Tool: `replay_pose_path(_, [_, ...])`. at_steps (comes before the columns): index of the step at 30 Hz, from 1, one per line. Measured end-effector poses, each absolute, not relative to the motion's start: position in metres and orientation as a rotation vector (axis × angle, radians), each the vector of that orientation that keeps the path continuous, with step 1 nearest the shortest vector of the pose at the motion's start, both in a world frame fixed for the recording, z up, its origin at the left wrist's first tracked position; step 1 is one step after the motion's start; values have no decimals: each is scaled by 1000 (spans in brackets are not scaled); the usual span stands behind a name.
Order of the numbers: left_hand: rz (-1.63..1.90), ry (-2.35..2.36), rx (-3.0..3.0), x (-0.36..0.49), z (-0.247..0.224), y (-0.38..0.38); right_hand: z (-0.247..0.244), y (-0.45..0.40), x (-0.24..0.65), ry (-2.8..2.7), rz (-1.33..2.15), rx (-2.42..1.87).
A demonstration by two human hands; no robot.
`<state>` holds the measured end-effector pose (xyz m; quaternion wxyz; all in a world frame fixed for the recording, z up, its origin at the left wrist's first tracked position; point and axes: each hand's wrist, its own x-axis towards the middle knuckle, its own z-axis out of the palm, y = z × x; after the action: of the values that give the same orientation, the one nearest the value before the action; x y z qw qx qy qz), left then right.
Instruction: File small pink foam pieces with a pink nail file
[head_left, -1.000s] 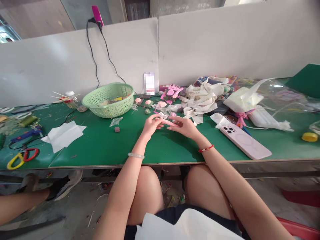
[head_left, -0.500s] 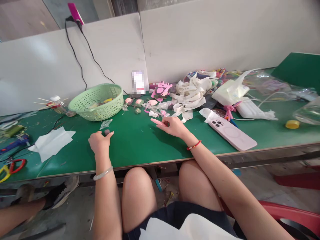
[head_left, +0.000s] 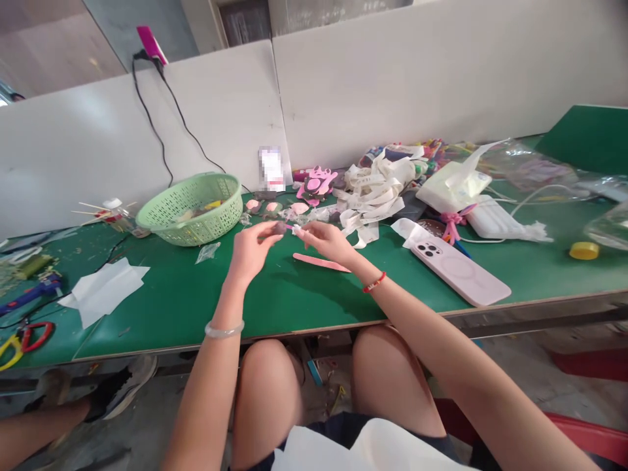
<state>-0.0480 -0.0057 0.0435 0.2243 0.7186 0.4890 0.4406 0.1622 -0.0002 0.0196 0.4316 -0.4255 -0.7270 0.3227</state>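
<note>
Between thumb and fingers my left hand (head_left: pixel 252 252) pinches a small dark purple-grey lump (head_left: pixel 280 228). My right hand (head_left: pixel 326 241) is closed on a small white-and-pink piece (head_left: pixel 297 230), whose thin pink tip points at the lump. Whether the tip touches the lump cannot be made out. Both hands are raised over the green tabletop (head_left: pixel 275 294). A flat pink strip (head_left: pixel 321 263) lies just below my right hand. Small pink-and-grey pieces (head_left: pixel 273 208) sit behind the hands.
A green basket (head_left: pixel 196 216) stands at the left, with white paper (head_left: pixel 105 291) and scissors (head_left: pixel 36 337) nearer the edge. White ribbons (head_left: pixel 375 190), a tissue pack (head_left: pixel 454 186) and a pink phone (head_left: pixel 458 271) are at the right. Another person's shoe (head_left: pixel 130 389) shows below.
My left hand has moved right and up with the dark lump, close to my right hand. The pink strip now lies on the table, and my right hand has the white-and-pink piece.
</note>
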Motion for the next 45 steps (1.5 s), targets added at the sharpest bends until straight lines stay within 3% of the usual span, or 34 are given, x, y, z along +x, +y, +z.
replay_pose_path(7, [1088,963,2180,-10,30,45,24,34,170,-1751,982,-1033])
replay_pose_path(20, [789,1193,2584,-12,27,22,13,31,173,-1651,1027,-1022])
replay_pose_path(31, [906,1295,2633,-7,22,18,17,24,167,-1656,1327,-862])
replay_pose_path(45, [1014,1138,2416,0,18,23,15,29,168,-1511,1246,-864])
